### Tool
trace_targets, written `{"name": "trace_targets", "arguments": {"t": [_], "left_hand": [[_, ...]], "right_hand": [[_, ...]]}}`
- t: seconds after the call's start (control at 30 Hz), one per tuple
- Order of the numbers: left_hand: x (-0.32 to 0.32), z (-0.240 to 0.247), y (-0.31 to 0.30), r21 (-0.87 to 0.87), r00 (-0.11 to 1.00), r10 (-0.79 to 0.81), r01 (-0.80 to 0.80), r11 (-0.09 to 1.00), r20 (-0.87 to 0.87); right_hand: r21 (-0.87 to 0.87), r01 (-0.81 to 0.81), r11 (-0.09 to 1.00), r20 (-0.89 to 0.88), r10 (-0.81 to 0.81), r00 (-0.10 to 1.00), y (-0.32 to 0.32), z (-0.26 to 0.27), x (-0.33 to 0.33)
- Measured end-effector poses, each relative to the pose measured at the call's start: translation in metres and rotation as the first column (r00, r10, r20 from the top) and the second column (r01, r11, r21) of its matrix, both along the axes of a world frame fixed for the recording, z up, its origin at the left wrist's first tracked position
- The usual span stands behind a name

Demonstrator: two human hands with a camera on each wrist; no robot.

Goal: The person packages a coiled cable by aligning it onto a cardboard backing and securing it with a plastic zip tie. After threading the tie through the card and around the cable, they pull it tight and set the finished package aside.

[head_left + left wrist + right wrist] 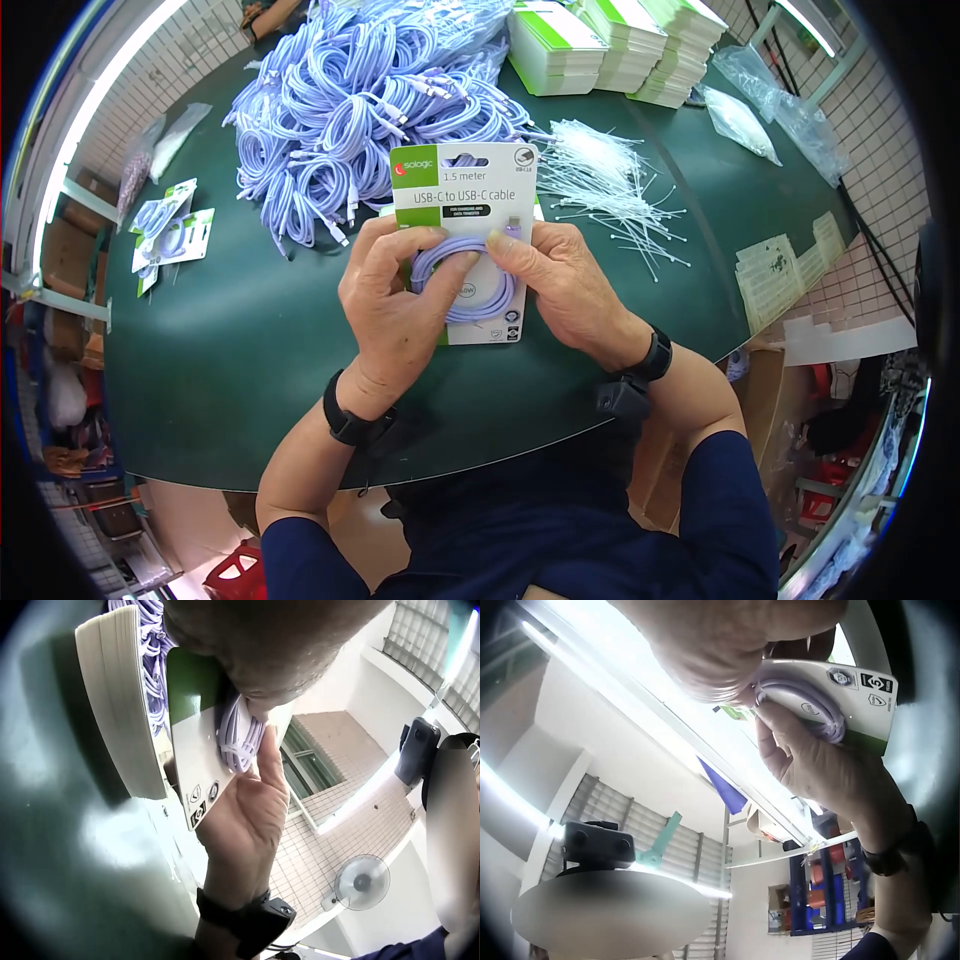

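Both hands hold a white and green cable card [465, 192] upright over the table, printed "USB-C to USB-C cable". Against its lower front lies a coiled purple cable [512, 290], with one connector showing near the card's right edge. My left hand [385, 285] grips the card's left side, thumb pressed over the coil and index finger at the coil's top. On the other side my right hand [575, 290] pinches the right edge, its thumb on the coil's upper right. The left wrist view shows the coil [238, 742] bundled on the card [189, 735]; fingers behind the card are hidden.
A large pile of coiled purple cables [330, 110] lies behind the card. White cable ties [610, 175] spread to its right, below stacks of cards [565, 65]. Carded cables [180, 240] lie at left. Plastic bags [740, 122] and printed sheets [785, 272] sit at right.
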State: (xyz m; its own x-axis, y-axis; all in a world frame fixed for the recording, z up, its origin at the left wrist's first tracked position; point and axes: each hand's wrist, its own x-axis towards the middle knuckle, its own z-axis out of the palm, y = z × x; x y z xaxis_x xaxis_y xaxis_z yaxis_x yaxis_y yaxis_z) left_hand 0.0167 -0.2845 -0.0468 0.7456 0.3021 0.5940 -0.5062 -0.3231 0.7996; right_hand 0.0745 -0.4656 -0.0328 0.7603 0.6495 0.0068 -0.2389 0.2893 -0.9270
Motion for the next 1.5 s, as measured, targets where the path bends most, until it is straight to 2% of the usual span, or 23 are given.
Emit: {"name": "trace_targets", "arguments": {"t": [0.07, 0.2, 0.3, 0.47, 0.57, 0.6, 0.63, 0.7, 0.87, 0.97, 1.0, 1.1, 1.13, 1.23, 1.4, 1.5], "left_hand": [[0.002, -0.001, -0.001, 0.014, 1.000, 0.012, -0.012, 1.000, 0.006], [0.009, -0.010, -0.001, 0.002, 0.999, -0.028, 0.028, 1.000, 0.031], [0.011, -0.012, 0.001, 0.082, 0.997, 0.013, -0.020, 0.996, 0.082], [0.012, -0.009, 0.005, 0.085, 0.999, -0.001, -0.002, 0.996, 0.034], [0.011, -0.002, 0.010, 0.144, 0.991, -0.059, 0.076, 0.987, -0.119], [0.010, 0.001, 0.007, 0.155, 0.993, -0.065, 0.080, 0.985, -0.103], [0.008, 0.005, -0.001, -0.010, 0.990, -0.095, 0.095, 0.995, -0.102], [0.003, 0.015, -0.015, -0.332, 0.982, -0.166, 0.129, 0.935, -0.085], [0.000, 0.014, -0.026, -0.128, 0.971, -0.227, 0.216, 0.968, -0.080], [-0.009, 0.025, -0.033, -0.395, 0.874, -0.316, 0.160, 0.904, -0.369], [-0.009, 0.027, -0.031, -0.397, 0.875, -0.315, 0.159, 0.904, -0.367], [-0.007, 0.031, -0.019, -0.355, 0.656, -0.385, 0.187, 0.916, -0.649], [-0.008, 0.029, -0.021, -0.359, 0.656, -0.389, 0.187, 0.914, -0.647], [-0.008, 0.017, -0.030, -0.311, 0.826, -0.293, 0.152, 0.938, -0.482], [-0.007, 0.013, -0.024, -0.329, 0.850, -0.291, 0.149, 0.933, -0.439], [-0.009, 0.022, -0.018, -0.429, 0.797, -0.389, 0.183, 0.884, -0.461]], "right_hand": [[-0.020, 0.006, 1.000, 0.024, -0.005, 1.000, -0.002, -0.001, 0.003], [0.010, -0.008, 1.000, -0.054, 0.008, 0.999, -0.004, -0.004, 0.009], [-0.016, 0.035, 0.999, 0.039, -0.035, 0.999, -0.002, -0.004, 0.006], [-0.095, 0.111, 0.989, 0.125, -0.099, 0.987, 0.002, -0.003, 0.003], [-0.181, 0.131, 0.975, 0.205, -0.093, 0.974, -0.001, 0.000, 0.008], [-0.169, 0.141, 0.975, 0.220, -0.102, 0.970, -0.001, -0.001, 0.011], [-0.092, 0.192, 0.977, 0.200, -0.171, 0.965, -0.003, -0.003, 0.014], [0.067, 0.294, 0.953, 0.144, -0.301, 0.943, -0.004, -0.006, 0.022], [0.081, 0.373, 0.924, 0.211, -0.381, 0.900, -0.010, -0.001, 0.025], [0.018, 0.363, 0.932, 0.306, -0.351, 0.885, -0.007, 0.004, 0.012], [0.016, 0.360, 0.933, 0.308, -0.348, 0.885, -0.007, 0.005, 0.008], [-0.048, 0.417, 0.908, 0.408, -0.364, 0.838, -0.004, 0.008, -0.001], [-0.052, 0.418, 0.907, 0.409, -0.362, 0.837, -0.003, 0.007, 0.000], [-0.010, 0.403, 0.915, 0.301, -0.381, 0.874, -0.001, -0.001, 0.007], [-0.056, 0.363, 0.930, 0.291, -0.333, 0.897, -0.002, -0.004, 0.011], [0.017, 0.269, 0.963, 0.282, -0.263, 0.923, -0.005, 0.000, 0.015]]}}
